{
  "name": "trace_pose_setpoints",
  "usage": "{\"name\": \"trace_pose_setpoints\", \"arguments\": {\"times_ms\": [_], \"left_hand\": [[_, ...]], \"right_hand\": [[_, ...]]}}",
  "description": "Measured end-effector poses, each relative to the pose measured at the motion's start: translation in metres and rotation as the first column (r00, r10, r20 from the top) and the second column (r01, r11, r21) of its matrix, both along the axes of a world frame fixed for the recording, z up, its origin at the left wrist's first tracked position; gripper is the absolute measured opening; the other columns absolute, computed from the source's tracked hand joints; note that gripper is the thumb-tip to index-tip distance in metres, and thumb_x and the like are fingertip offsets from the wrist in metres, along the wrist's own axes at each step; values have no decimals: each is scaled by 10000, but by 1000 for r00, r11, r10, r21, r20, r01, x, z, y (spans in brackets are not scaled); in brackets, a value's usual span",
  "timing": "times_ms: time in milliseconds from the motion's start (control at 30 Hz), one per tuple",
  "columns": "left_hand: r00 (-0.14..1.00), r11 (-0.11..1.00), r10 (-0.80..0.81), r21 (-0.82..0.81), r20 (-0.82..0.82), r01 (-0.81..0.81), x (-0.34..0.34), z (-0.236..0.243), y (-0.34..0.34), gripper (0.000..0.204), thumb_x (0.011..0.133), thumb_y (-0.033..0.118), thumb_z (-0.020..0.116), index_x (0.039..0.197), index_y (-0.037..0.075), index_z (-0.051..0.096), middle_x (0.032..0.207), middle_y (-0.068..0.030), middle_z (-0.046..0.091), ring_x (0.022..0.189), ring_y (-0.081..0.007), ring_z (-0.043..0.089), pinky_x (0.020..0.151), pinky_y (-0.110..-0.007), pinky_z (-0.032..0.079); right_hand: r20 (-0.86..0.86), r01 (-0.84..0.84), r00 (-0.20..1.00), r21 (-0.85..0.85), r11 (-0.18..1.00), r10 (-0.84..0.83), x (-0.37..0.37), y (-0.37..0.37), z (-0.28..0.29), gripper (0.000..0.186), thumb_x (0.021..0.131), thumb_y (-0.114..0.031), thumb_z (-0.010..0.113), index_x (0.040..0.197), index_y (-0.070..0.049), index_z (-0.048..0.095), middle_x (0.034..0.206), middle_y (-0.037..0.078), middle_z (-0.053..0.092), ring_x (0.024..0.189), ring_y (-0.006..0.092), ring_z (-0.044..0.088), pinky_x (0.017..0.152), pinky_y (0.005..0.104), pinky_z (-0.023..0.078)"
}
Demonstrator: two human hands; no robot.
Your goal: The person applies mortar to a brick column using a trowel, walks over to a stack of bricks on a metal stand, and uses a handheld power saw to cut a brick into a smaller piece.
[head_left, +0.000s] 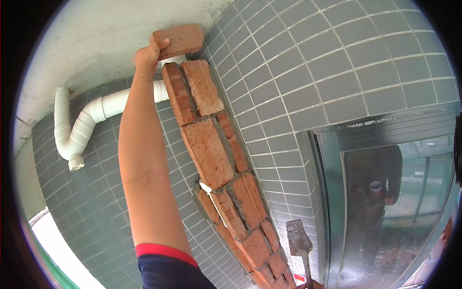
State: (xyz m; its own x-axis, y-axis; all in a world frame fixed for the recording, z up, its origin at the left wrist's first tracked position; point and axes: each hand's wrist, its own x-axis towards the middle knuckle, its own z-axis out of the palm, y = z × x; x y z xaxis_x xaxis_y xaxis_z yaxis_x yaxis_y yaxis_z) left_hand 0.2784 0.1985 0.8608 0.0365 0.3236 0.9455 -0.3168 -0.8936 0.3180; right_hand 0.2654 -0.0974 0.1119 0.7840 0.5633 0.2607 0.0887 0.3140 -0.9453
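Observation:
My left hand [148,55] is raised near the ceiling, its fingers closed around the left end of a red brick [184,39]. That brick sits just above the top of a narrow column of mortared bricks [207,149]; whether it touches the column I cannot tell. Low at the picture's edge, my right hand [312,285] shows only in part, wrapped round the handle of a trowel [299,238]. Grey mortar cakes the trowel's blade, which points upward to the right of the column.
White drain pipes [113,103] bend along the left wall and pass behind the column. Grey tiled wall [288,72] rises at the right, close beside the bricks. A glazed metal-framed door [370,207] stands at the lower right. Overhead is the pale ceiling [106,38].

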Motion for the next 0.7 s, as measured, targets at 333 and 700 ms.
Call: {"name": "trace_pose_setpoints", "arguments": {"times_ms": [333,700], "left_hand": [[990,991,-130,-12,-53,130,19,10,6,465,734,223,807,1019,-108,649,1013,-152,673,921,-222,647,856,-326,481],[997,999,-40,-35,-69,38,37,20,25,444,713,198,814,1017,-89,663,1024,-142,668,934,-241,641,817,-339,472]], "right_hand": [[-34,-93,995,-52,994,91,18,15,3,454,719,-122,824,1112,-27,617,858,-41,623,548,12,377,470,194,308],[4,-146,989,-88,985,147,33,35,1,411,752,-228,839,1019,-41,588,862,-2,593,571,39,416,510,216,381]]}}
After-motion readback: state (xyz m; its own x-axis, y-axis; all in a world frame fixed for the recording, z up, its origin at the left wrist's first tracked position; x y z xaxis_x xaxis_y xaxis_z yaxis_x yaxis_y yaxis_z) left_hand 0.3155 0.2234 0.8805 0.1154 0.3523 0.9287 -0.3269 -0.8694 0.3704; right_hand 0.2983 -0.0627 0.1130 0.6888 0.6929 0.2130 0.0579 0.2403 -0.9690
